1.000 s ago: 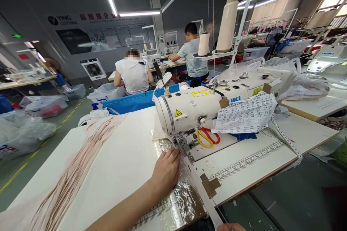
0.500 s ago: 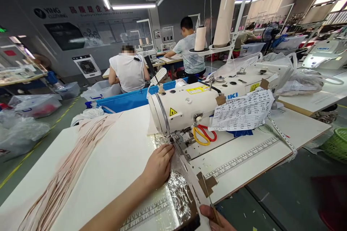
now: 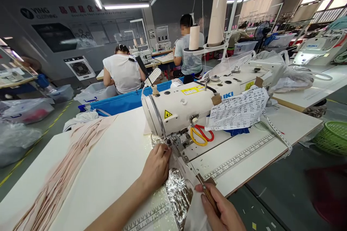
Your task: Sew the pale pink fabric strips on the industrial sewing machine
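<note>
My left hand (image 3: 157, 162) rests beside the needle area of a white sewing machine (image 3: 179, 108), fingers bent and together on the edge of a pale, thin fabric (image 3: 199, 207). In my right hand (image 3: 221, 205) is an awl (image 3: 209, 196) with a wooden handle, its thin metal shaft pointing up and left toward the presser foot. The fabric runs from the machine down past the right thumb; whether that hand also grips it is hidden. Shiny clear film (image 3: 176, 191) covers the table under the fabric.
Red and yellow-handled scissors (image 3: 199, 136) lie by the machine. A handwritten sheet (image 3: 238, 110) hangs on its front, near a tape measure (image 3: 278, 131). Pink fabric strips (image 3: 67, 166) cover the table's left. Thread cones (image 3: 217, 16) stand above. Two people sit at machines beyond.
My right hand has moved up and forward, bringing the awl nearer the presser foot. The left hand stays beside the machine's foot. The whole view has shifted slightly.
</note>
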`<action>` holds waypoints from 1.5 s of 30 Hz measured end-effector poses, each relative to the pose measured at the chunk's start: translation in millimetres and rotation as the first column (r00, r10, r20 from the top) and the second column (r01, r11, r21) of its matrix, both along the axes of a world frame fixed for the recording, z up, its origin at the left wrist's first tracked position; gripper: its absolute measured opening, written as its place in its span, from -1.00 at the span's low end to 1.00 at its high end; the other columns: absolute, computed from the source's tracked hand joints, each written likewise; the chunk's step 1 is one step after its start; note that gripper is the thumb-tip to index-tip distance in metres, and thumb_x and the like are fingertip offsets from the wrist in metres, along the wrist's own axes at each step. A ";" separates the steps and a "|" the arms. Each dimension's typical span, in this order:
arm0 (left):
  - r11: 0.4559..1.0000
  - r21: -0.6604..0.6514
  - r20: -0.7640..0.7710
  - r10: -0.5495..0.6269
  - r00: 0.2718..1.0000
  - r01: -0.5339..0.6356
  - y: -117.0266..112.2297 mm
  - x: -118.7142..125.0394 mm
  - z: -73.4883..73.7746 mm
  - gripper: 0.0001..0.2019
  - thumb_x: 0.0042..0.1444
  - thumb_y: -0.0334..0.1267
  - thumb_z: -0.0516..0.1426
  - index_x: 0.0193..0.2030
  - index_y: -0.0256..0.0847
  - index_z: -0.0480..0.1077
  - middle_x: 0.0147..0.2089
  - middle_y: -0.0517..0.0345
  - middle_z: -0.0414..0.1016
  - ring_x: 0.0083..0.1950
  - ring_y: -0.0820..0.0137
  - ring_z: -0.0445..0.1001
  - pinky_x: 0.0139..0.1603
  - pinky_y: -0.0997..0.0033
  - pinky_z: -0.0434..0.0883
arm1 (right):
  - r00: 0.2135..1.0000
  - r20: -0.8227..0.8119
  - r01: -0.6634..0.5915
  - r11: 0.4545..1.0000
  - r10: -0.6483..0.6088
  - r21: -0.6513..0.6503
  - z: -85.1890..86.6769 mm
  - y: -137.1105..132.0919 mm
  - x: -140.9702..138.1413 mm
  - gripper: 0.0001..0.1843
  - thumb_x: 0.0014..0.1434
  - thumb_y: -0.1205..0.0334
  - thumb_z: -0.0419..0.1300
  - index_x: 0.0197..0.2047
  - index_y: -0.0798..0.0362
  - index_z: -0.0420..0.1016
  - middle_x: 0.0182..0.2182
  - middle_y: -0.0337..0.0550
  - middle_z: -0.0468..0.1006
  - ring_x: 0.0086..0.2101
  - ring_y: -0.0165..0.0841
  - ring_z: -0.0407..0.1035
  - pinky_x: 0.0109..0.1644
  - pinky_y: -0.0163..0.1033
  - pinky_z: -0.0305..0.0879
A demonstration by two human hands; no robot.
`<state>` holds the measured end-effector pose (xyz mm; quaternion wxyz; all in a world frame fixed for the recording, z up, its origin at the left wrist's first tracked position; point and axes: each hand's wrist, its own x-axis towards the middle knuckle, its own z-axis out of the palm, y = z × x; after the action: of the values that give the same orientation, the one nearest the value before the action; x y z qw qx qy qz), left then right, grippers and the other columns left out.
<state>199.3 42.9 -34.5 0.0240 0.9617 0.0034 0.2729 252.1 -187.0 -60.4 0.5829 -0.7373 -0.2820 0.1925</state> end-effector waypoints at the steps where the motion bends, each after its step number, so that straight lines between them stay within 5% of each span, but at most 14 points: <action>1: 1.000 -0.016 0.017 -0.021 1.000 0.021 1.2 0.2 0.0 -0.65 0.14 -0.58 -0.07 0.01 -0.39 0.37 -0.07 -0.19 0.39 -0.07 0.13 0.34 -0.11 0.02 0.55 | 1.000 0.005 -0.007 1.000 0.007 -0.003 0.8 1.1 0.3 -0.43 0.27 -0.23 0.03 0.01 0.07 0.51 -0.18 0.00 0.60 -0.17 -0.26 0.49 -0.11 -0.36 0.42; 7: 0.987 -0.085 0.129 -0.128 0.983 0.139 5.0 -0.2 -2.6 -0.66 0.17 -0.63 -0.10 -0.02 -0.37 0.36 -0.10 -0.13 0.42 -0.10 0.22 0.36 -0.13 0.16 0.53 | 0.999 0.037 -0.019 1.000 0.018 0.009 4.2 3.8 0.7 -0.48 0.29 -0.20 0.03 0.00 0.06 0.50 -0.19 -0.01 0.60 -0.19 -0.28 0.50 -0.14 -0.39 0.42; 15: 0.998 -0.051 0.074 -0.029 0.997 0.033 6.0 0.5 -3.9 -0.60 0.07 -0.63 -0.07 0.01 -0.37 0.37 -0.04 -0.17 0.40 -0.04 0.12 0.34 -0.14 0.03 0.52 | 1.000 0.001 -0.016 0.997 0.016 -0.074 8.7 10.1 4.1 -0.44 0.27 -0.23 0.05 0.06 0.02 0.49 -0.03 0.04 0.58 0.00 -0.21 0.46 -0.01 -0.34 0.41; 20: 0.989 -0.101 0.133 -0.091 0.987 0.104 6.2 -1.7 -2.0 -0.62 0.12 -0.63 -0.10 -0.02 -0.31 0.38 -0.13 -0.09 0.42 -0.13 0.22 0.36 -0.18 0.15 0.51 | 0.985 -0.002 -0.174 0.981 0.174 -0.081 14.6 14.2 7.3 -0.45 0.31 -0.18 -0.01 0.04 0.09 0.49 -0.02 0.10 0.57 0.02 -0.19 0.46 0.01 -0.31 0.42; 33: 0.996 -0.075 0.126 -0.035 0.991 0.045 10.4 0.0 -4.6 -0.63 0.06 -0.59 -0.05 -0.03 -0.31 0.39 -0.09 -0.11 0.44 -0.08 0.16 0.39 -0.15 0.08 0.50 | 0.975 0.172 -0.132 0.990 0.139 -0.052 6.9 33.5 16.9 -0.55 0.35 -0.09 -0.05 -0.03 0.05 0.46 -0.12 0.01 0.60 -0.11 -0.22 0.51 -0.06 -0.27 0.42; 38: 0.983 -0.124 0.159 -0.112 0.981 0.132 7.0 -3.6 -3.6 -0.66 0.13 -0.57 -0.06 -0.06 -0.26 0.40 -0.15 -0.06 0.47 -0.13 0.23 0.40 -0.15 0.15 0.48 | 0.970 0.200 -0.120 0.989 0.136 -0.090 8.3 40.2 19.1 -0.60 0.34 -0.06 -0.05 -0.10 0.02 0.46 -0.26 -0.06 0.61 -0.24 -0.22 0.51 -0.11 -0.22 0.42; 45: 0.981 -0.143 0.143 -0.109 0.984 0.130 10.7 0.1 -8.0 -0.65 0.10 -0.57 -0.04 -0.04 -0.26 0.40 -0.13 -0.07 0.46 -0.10 0.21 0.40 -0.13 0.12 0.50 | 0.964 0.246 -0.083 0.993 0.101 -0.080 8.0 50.3 21.4 -0.62 0.33 -0.04 -0.06 -0.06 0.01 0.44 -0.13 -0.01 0.62 -0.13 -0.18 0.51 -0.04 -0.16 0.42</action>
<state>199.4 53.6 -42.5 0.1134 0.9351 -0.0354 0.3339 273.5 -136.7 -52.4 0.5077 -0.7613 -0.3802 0.1348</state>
